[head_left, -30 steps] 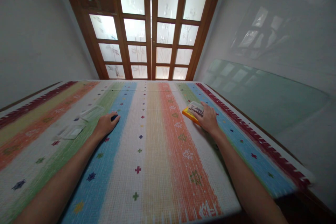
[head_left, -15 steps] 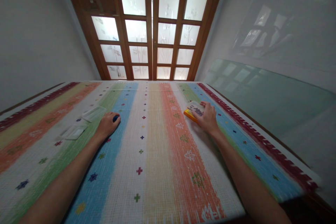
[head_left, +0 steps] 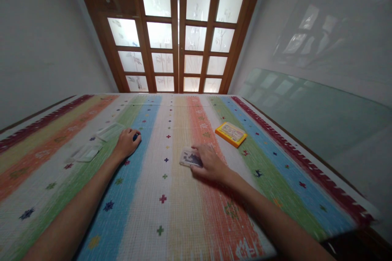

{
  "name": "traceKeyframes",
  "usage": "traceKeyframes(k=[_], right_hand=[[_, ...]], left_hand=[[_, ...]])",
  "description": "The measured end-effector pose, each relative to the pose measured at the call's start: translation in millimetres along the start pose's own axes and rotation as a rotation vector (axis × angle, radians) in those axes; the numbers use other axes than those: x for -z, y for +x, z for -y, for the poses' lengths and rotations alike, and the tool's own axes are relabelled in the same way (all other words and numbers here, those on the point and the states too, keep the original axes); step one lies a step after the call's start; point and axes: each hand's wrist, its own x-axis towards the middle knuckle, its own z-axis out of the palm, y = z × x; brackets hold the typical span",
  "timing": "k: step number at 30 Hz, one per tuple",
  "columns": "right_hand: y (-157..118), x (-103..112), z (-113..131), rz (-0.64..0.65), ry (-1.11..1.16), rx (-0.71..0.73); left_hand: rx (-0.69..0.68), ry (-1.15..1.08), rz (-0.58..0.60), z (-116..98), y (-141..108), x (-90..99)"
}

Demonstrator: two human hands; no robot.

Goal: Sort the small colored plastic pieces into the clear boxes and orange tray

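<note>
Six o'clock: the case looks like clear, smooth plastic. Four o'clock: the box has a slightly glossy top. Nine o'clock: see-through plastic trays. Underneath, matt, coarsely woven cloth. Twelve o'clock: wooden doors, frosted panes. Three o'clock: smooth, reflective, glass-like board.

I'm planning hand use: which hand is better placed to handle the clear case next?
Probably the right hand: it has the clear case between thumb and fingers. The left hand is farther off and looks occupied, curled around a small dark blue object.
</note>
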Motion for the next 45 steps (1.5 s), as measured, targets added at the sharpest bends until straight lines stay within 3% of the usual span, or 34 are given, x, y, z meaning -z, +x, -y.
traceKeyframes(k=[6,9,12,15,18,21,26,33,41,45], right_hand=[[-0.4,1.9,9.0,0.016,-0.109,0.099],[-0.9,1.6,13.2,0.03,-0.146,0.138],[-1.1,1.5,15.4,0.053,-0.179,0.182],[-0.3,1.5,16.4,0.08,-0.241,0.228],[0.7,0.8,16.9,0.093,-0.316,0.263],[0.2,-2.7,16.3,0.097,-0.393,0.32],[-2.9,-12.9,15.5,0.062,-0.57,0.418],[-2.2,-18.0,19.4,0.011,-0.749,0.483],[2.4,-17.8,22.7,0.056,-0.639,0.376],[0.5,-13.7,17.4,0.037,-0.529,0.407]], left_hand=[[-0.022,0.031,-0.08,-8.3,-4.8,6.7],[-0.167,-0.01,-0.119,-23.4,-16.3,12.9],[-0.384,-0.144,-0.045,-52.8,-36.3,17.5],[-0.574,-0.31,0.113,-91.4,-57.2,17.3],[-0.599,-0.43,0.233,-124.4,-69.1,10.7],[-0.547,-0.51,0.23,-141.1,-70.9,0.3],[-0.496,-0.562,0.2,-142.4,-69.5,-9.5],[-0.451,-0.616,0.225,-141.5,-69.5,-7.6],[-0.482,-0.584,0.258,-140.7,-71.9,-1.0],[-0.468,-0.532,0.277,-117.1,-58.3,18.7]])
